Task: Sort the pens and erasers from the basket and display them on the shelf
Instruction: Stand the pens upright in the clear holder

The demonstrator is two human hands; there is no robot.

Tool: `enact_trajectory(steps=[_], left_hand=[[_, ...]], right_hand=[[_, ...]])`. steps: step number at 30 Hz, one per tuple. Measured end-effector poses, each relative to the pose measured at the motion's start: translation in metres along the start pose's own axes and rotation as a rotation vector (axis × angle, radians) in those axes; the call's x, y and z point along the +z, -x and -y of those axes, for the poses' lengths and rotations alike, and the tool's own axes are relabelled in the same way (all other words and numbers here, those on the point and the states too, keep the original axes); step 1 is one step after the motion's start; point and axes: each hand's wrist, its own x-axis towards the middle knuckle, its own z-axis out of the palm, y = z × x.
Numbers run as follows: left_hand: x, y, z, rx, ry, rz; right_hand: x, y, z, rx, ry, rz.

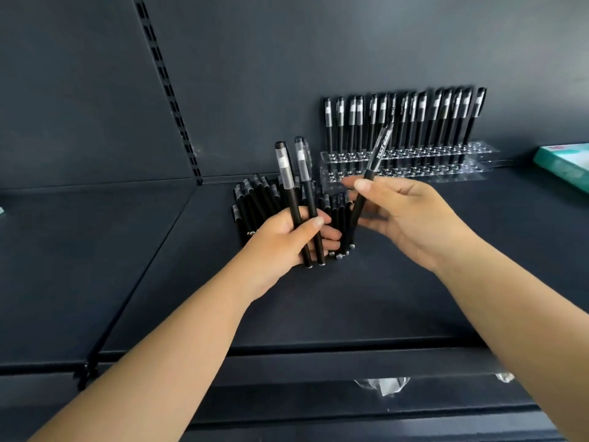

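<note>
At frame centre the left hand [288,236] grips two capped pens [298,199] upright as a ready supply, while the right hand [404,215] pinches a single pen [371,178] between thumb and fingers, seemingly bound for the clear rack [411,161] at upper right, whose back row is filled. More loose pens [255,202] lie on the shelf [350,298] behind the hands, partly covered; no basket or erasers show.

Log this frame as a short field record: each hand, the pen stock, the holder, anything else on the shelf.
left hand: grips two black pens, caps up
right hand: pinches one pen, tilted
loose pens: pile lying on shelf behind the hands
clear holder: back row filled with upright pens, front holes empty
green box: at right edge
erasers, basket: not visible
</note>
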Motion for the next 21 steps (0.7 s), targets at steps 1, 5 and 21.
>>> enact_trajectory(steps=[1,5,21], left_hand=[[0.004,-0.005,-0.004,0.001,0.029,-0.008],[0.029,-0.026,-0.016,0.019,0.093,-0.012],[0.195,-0.159,-0.019,0.187,0.035,-0.273]], right_hand=[[-0.006,-0.001,0.004,-0.021,0.008,-0.047],[-0.037,-0.003,0.012,-0.111,0.175,-0.228],[-0.25,-0.106,0.054,-0.382,0.123,-0.52]])
